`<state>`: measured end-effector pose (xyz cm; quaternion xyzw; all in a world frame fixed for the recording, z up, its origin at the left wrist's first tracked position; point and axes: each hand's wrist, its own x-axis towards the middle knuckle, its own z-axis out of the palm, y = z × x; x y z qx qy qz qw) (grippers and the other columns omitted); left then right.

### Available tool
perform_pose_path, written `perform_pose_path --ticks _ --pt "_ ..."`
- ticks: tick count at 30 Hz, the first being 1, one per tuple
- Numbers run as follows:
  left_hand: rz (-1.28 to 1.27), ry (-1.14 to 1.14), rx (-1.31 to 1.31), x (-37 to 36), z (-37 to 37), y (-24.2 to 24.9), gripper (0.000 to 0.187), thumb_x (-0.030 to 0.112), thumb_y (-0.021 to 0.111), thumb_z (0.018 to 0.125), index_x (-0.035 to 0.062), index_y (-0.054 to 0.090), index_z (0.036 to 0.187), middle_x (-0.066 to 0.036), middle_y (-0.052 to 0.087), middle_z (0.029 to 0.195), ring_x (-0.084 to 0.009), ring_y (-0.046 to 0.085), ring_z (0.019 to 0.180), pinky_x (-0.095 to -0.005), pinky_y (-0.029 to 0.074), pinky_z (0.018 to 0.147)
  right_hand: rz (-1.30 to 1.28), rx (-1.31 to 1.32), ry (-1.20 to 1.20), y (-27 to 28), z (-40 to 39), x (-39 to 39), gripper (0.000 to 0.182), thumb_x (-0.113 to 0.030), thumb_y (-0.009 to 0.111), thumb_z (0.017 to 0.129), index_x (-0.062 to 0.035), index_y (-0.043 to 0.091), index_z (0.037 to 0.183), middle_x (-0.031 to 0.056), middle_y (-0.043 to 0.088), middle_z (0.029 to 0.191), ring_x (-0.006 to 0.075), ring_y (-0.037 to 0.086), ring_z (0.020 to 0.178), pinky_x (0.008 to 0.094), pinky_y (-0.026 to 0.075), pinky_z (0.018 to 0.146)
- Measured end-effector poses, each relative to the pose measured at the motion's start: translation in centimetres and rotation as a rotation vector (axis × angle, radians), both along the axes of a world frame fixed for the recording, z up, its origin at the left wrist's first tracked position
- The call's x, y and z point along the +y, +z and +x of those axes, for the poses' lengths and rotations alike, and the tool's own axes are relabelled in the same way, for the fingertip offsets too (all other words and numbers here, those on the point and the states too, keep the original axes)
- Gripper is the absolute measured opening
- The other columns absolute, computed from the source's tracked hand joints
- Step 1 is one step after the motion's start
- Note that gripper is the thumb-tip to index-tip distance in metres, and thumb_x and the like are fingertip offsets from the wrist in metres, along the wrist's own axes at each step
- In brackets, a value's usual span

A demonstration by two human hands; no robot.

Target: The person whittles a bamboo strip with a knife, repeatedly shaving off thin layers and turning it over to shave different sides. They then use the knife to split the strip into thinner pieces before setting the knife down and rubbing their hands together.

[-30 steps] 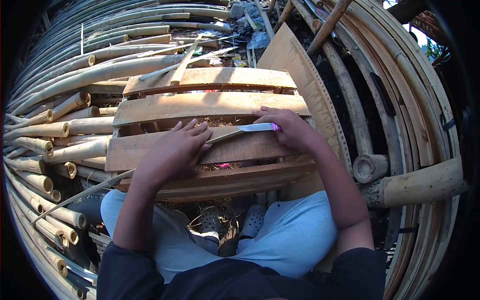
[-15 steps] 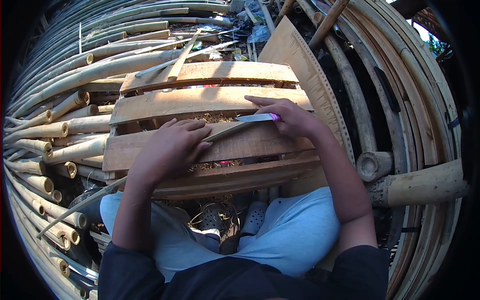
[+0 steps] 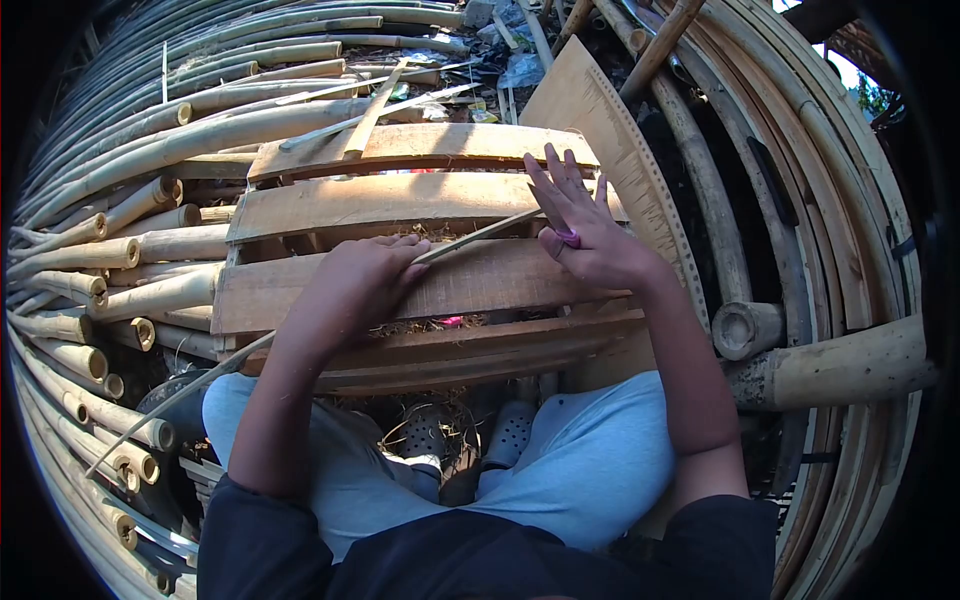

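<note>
A long, thin bamboo strip (image 3: 480,235) slants across the slatted wooden bench (image 3: 280,305). My left hand (image 3: 370,275) closes over it, pressing it against the slats. One end of the strip trails past my left forearm to the lower left; the other reaches my right hand (image 3: 595,235). That hand is raised over the right side of the bench, fingers stretched and spread. The pink handle of a knife (image 3: 569,238) shows by its thumb, held against the palm. The knife's blade cannot be clearly made out.
Bamboo poles (image 3: 180,250) are stacked at the left and far side. Long bamboo lengths (image 3: 830,200) curve along the right, beside a thick bamboo pole (image 3: 840,365). A loose flat strip (image 3: 375,110) lies over the bench's far edge. Shavings (image 3: 430,232) sit between slats.
My right hand has lifted and turned, its fingers spreading upward. The knife blade, plainly visible before, is now mostly out of sight. My left hand stays on the strip, shifted slightly right.
</note>
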<state>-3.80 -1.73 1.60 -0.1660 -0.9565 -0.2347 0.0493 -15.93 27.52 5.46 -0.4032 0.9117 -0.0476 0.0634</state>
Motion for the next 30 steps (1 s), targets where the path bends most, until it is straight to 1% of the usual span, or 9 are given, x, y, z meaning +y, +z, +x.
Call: perform_pose_path --ticks 2,7,9,10,13,17,20,26,30 --pt "0.009 0.054 -0.107 0.0 0.1 0.7 0.030 0.025 0.057 0.100 0.0076 0.067 0.123 -0.019 0.071 0.110 -0.0417 0.067 0.098 -0.0509 0.053 0.086 0.054 0.045 -0.065 1.4 1.5 0.5 0.081 -0.047 0.048 0.103 -0.0261 0.001 0.165 0.0190 -0.010 0.170 0.0382 -0.015 0.155 0.0640 -0.013 0.119" --pt "0.112 0.052 -0.098 0.0 0.3 1.0 0.027 0.027 0.054 0.103 0.0046 0.067 0.110 -0.024 0.067 0.089 -0.0440 0.066 0.086 -0.0523 0.051 0.077 0.091 0.145 -0.272 0.3 1.2 1.1 0.080 -0.043 0.050 0.103 -0.0242 0.002 0.165 0.0204 -0.010 0.169 0.0400 -0.013 0.155 0.0683 -0.010 0.117" --pt "0.088 0.099 -0.159 -0.2 0.4 2.0 0.028 0.028 0.053 0.103 0.0031 0.065 0.105 -0.025 0.066 0.085 -0.0444 0.065 0.082 -0.0519 0.051 0.076 -0.147 0.006 -0.426 -0.6 -0.4 1.7 0.080 -0.034 0.055 0.102 -0.0231 0.005 0.165 0.0172 -0.008 0.170 0.0371 -0.008 0.157 0.0635 -0.004 0.121" --pt "0.063 0.152 -0.220 -0.4 0.5 2.4 0.030 0.029 0.053 0.104 0.0017 0.064 0.101 -0.026 0.065 0.080 -0.0449 0.064 0.079 -0.0514 0.051 0.074 -0.306 0.049 -0.438 -2.0 -1.4 2.3 0.076 -0.022 0.057 0.101 -0.0101 0.013 0.163 0.0252 0.009 0.168 0.0395 0.012 0.156 0.0534 0.016 0.124" --pt "0.100 0.208 -0.209 -1.0 0.9 2.3 0.034 0.029 0.052 0.105 -0.0004 0.062 0.093 -0.026 0.061 0.073 -0.0456 0.062 0.072 -0.0502 0.050 0.071 -0.545 -0.098 -0.758 -4.2 -3.6 2.4 0.073 -0.018 0.056 0.100 0.0032 0.017 0.158 0.0374 0.019 0.160 0.0431 0.013 0.154 0.0532 0.022 0.123" --pt "0.109 0.206 -0.206 -1.6 1.0 2.4 0.035 0.029 0.051 0.105 -0.0007 0.062 0.090 -0.026 0.060 0.071 -0.0454 0.060 0.069 -0.0494 0.049 0.070 -0.517 -0.017 -0.879 -3.6 -5.2 3.0 0.062 -0.014 0.057 0.097 0.0127 0.032 0.147 0.0426 0.034 0.149 0.0470 0.032 0.146 0.0466 0.033 0.119" --pt "0.109 0.206 -0.214 -1.6 1.0 2.2 0.036 0.029 0.051 0.105 -0.0007 0.062 0.088 -0.025 0.061 0.071 -0.0449 0.058 0.068 -0.0479 0.049 0.069 -0.125 0.026 -0.903 -4.6 -6.3 3.2 0.055 -0.015 0.063 0.094 0.0121 0.042 0.138 0.0415 0.036 0.148 0.0473 0.042 0.140 0.0492 0.037 0.115" --pt "0.069 0.021 -0.118 -2.0 1.3 2.3 0.029 0.027 0.054 0.103 0.0007 0.064 0.096 -0.024 0.069 0.094 -0.0434 0.064 0.074 -0.0481 0.052 0.073 -0.033 -0.110 -0.642 -4.2 -5.4 1.7 0.064 -0.051 0.060 0.097 0.0024 0.055 0.132 0.0335 0.036 0.154 0.0430 0.043 0.140 0.0498 0.038 0.114" --pt "0.004 -0.087 -0.217 -2.2 2.0 3.2 0.031 0.027 0.057 0.101 0.0032 0.063 0.121 -0.019 0.057 0.140 -0.0402 0.061 0.116 -0.0464 0.049 0.099 0.004 -0.295 -0.486 -1.5 -3.4 1.0 0.061 -0.045 0.057 0.101 0.0018 0.049 0.139 0.0311 0.040 0.153 0.0418 0.046 0.138 0.0479 0.038 0.113"
